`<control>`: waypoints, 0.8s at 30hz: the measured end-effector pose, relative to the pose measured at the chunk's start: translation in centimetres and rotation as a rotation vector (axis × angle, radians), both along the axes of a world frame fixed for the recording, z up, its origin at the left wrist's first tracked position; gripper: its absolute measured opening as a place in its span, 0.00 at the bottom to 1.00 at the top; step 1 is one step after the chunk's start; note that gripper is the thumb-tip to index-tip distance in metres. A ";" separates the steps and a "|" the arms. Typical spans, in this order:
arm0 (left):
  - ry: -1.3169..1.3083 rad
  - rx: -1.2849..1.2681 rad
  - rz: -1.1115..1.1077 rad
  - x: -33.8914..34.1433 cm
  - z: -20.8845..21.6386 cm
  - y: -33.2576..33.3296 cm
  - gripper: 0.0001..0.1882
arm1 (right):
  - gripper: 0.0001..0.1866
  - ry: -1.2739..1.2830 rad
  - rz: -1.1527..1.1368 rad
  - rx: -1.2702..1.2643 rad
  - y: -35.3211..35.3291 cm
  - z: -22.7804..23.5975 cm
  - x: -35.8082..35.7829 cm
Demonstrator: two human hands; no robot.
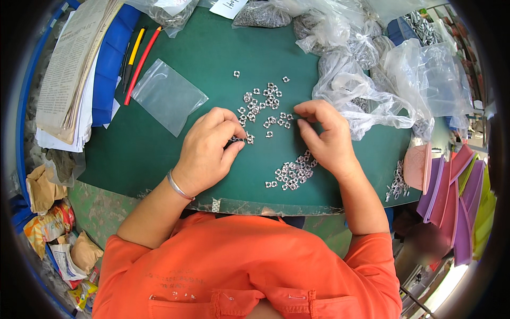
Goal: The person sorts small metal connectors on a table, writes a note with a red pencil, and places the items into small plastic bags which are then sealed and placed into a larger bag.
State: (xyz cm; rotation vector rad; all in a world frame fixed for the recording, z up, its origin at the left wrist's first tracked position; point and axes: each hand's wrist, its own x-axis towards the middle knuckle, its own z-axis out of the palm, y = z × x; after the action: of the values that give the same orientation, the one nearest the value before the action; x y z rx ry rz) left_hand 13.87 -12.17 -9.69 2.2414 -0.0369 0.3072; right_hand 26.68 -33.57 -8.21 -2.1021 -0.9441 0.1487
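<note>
Silver metal links (272,120) lie, in their far group, just left of the right hand (330,137), its fingertips parted; the left hand (206,150) pinches small pieces.

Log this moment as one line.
Left hand: pinching small dark-and-silver metal pieces | Right hand: open beside loose silvery openwork metal pieces | Surface: green tabletop

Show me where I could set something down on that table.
The green tabletop has bare room at back middle, between the flat clear plastic bag and small silver metal rings; also right of the right hand, short of the pink plastic bin. Rings crowd the space between that hand and the left hand; bulging clear plastic bags crowd the back right.
</note>
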 end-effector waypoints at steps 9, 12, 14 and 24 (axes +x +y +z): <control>0.011 0.000 0.002 -0.1 0.0 0.0 0.09 | 0.13 -0.004 0.038 -0.070 0.2 -0.9 -0.6; 0.010 -0.010 -0.002 0.1 0.0 0.0 0.09 | 0.12 -0.083 0.090 -0.005 0.3 -1.0 -0.3; 0.013 -0.005 -0.003 0.0 0.0 0.0 0.09 | 0.11 -0.150 0.084 0.099 1.3 -0.8 -0.7; 0.008 -0.008 -0.004 0.0 0.3 -0.1 0.09 | 0.13 -0.089 0.145 0.125 2.2 -1.2 -0.8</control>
State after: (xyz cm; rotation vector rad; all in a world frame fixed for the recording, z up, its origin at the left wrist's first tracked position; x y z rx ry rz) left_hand 13.87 -12.23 -9.42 2.2342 -0.0359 0.2958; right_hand 25.87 -31.39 -9.44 -1.9393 -1.1302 0.0679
